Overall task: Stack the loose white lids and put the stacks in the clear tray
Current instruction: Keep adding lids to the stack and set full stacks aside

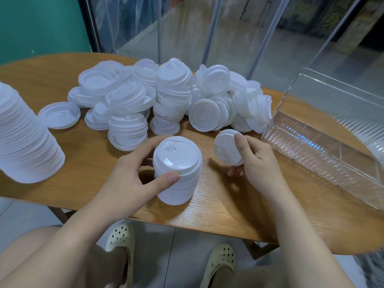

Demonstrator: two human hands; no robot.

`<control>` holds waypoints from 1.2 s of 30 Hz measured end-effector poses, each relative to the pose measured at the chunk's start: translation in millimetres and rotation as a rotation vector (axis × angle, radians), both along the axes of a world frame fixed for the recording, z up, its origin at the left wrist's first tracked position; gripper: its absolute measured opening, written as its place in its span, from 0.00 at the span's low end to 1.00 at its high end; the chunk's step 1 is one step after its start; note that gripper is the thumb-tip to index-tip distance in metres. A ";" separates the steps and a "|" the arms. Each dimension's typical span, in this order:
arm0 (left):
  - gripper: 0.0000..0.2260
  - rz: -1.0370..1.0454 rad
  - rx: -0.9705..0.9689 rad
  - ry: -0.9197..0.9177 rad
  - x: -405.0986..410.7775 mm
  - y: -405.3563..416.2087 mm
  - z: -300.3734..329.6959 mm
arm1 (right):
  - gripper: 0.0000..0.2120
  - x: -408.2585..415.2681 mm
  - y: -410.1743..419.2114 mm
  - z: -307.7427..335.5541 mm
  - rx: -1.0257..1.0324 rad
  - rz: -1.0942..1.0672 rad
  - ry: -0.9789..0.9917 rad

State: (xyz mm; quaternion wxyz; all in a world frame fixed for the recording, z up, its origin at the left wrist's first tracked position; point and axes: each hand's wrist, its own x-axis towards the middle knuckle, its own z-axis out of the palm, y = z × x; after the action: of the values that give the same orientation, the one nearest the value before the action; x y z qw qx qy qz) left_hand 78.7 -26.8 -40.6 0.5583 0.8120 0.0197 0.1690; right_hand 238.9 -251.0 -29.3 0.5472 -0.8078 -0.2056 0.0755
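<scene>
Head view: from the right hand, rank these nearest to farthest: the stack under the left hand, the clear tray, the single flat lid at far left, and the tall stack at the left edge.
From the right hand, which pinches one lid:
1. Stack under the left hand, just to its left.
2. Clear tray, to its right, near end close by.
3. Single flat lid, far left, beside the pile.
4. Tall stack, at the table's left edge.
</scene>
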 end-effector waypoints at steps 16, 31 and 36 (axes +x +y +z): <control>0.28 0.002 -0.001 0.006 -0.6 0.2 0.2 | 0.19 13.0 -7.8 -16.7 -0.273 -0.079 -0.176; 0.29 0.007 -0.008 0.002 0.3 0.0 -0.8 | 0.42 17.6 -7.2 -19.0 -0.402 -0.087 -0.165; 0.31 -0.003 -0.016 0.001 -1.6 -0.4 -2.0 | 0.33 8.9 -2.5 -5.9 -0.237 -0.146 -0.215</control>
State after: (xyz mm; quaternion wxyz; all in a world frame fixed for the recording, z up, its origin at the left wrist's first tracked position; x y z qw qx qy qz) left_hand 77.1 -27.3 -42.6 0.5652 0.8075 0.0203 0.1676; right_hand 247.8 -253.5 -35.2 0.4270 -0.8829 -0.1935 -0.0278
